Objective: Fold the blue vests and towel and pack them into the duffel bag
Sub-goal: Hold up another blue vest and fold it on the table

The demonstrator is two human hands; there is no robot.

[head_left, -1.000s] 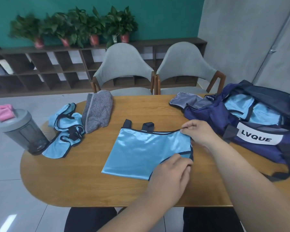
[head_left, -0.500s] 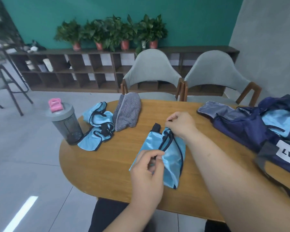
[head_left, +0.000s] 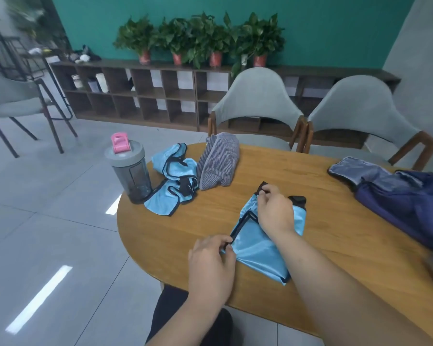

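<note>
A shiny blue vest (head_left: 258, 243) with black trim lies folded in half on the wooden table (head_left: 335, 233) in front of me. My left hand (head_left: 210, 263) pinches its near left corner at the trim. My right hand (head_left: 273, 211) pinches the far edge by a black strap. A crumpled pile of blue vests (head_left: 173, 181) lies at the table's far left, with a grey striped towel (head_left: 218, 161) rolled beside it. The navy duffel bag (head_left: 405, 196) lies open at the right edge, its flap turned back.
A grey shaker bottle (head_left: 130, 171) with a pink cap stands at the table's left edge, next to the vest pile. Two grey chairs (head_left: 258, 106) stand behind the table. A low shelf with potted plants (head_left: 200, 41) lines the back wall.
The flat vest has been folded in half, right side over to the left. Both hands moved left with it and now hold its left edge. My view has swung left.
</note>
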